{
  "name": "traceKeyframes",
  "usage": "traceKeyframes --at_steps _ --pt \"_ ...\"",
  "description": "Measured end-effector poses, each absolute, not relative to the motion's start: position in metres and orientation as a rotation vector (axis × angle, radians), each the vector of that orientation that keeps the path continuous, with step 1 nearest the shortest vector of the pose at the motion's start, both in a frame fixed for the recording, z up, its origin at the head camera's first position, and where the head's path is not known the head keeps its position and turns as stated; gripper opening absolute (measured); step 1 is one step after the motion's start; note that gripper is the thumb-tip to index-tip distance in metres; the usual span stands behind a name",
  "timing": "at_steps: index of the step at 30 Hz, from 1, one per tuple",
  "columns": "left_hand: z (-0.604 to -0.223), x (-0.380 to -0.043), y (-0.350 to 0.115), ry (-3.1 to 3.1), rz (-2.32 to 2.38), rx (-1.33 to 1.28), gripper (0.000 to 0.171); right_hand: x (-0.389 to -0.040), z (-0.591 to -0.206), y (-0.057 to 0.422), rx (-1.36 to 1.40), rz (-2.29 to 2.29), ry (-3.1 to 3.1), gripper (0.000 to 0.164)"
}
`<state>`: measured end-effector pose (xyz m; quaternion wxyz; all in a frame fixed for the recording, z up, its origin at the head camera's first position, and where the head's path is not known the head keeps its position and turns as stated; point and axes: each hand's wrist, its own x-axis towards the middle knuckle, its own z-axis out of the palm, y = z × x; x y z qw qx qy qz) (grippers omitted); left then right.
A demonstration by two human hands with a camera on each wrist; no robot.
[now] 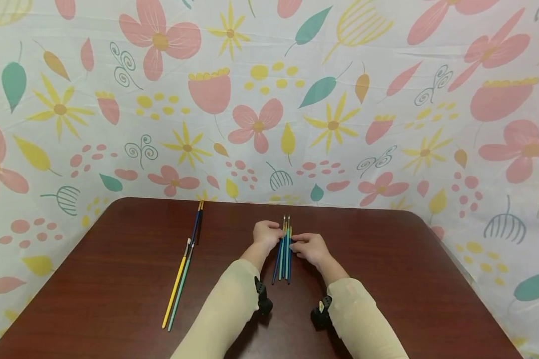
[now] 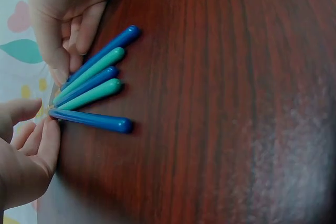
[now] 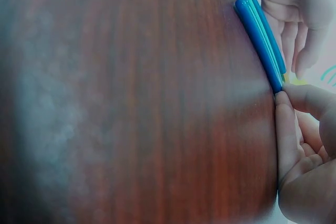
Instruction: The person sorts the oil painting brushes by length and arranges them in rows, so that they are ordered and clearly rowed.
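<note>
A flowered cloth spans the wall behind a dark red-brown bench, across which a person stretches two cream sleeves. From where I stand, the left grip and the right grip face each other over the middle of the bench, with a small black gadget worn at each cuff. Between them lies a bundle of five paintbrushes, blue and green handles alternating, bristles toward the cloth and handle ends fanned toward the person. Well off to the person's left lie a yellow brush, a pale green brush just beside it and, farther back, a dark blue brush. At the bundle's right edge, thumb and finger of the right grip appear to pinch the outer blue brush; the fingertips of the left grip touch the opposite side, though whether its thumb presses too I cannot tell. The danger, to my eye, is in the fan: held only near the bristles, the slim round handles could roll apart or cross if one side squeezed harder, the middle brushes could slip out if the bundle were raised loosely, and careless fingertips could bend the bristles, the smallest parts here
</note>
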<state>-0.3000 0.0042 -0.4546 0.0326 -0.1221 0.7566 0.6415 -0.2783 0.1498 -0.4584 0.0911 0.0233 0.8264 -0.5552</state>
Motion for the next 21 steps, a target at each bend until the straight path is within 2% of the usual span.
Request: traceKeyframes --at_steps 8,16,21 --pt "-0.4537 -0.2989 0.0058 2.524 1.806 -0.374 0.020 -0.2788 -0.4598 0.1499 0.083 -1.656 2.453 0.033" --pt "-0.4535 -0.2974 0.0075 2.549 1.773 -0.285 0.023 -0.2786 -0.4609 0.1504 0.080 -1.663 2.458 0.033" --pt "-0.4512 -0.2963 0.0081 2.591 1.729 -0.287 0.019 -0.2780 -0.4589 0.1494 0.081 -1.665 2.457 0.034"
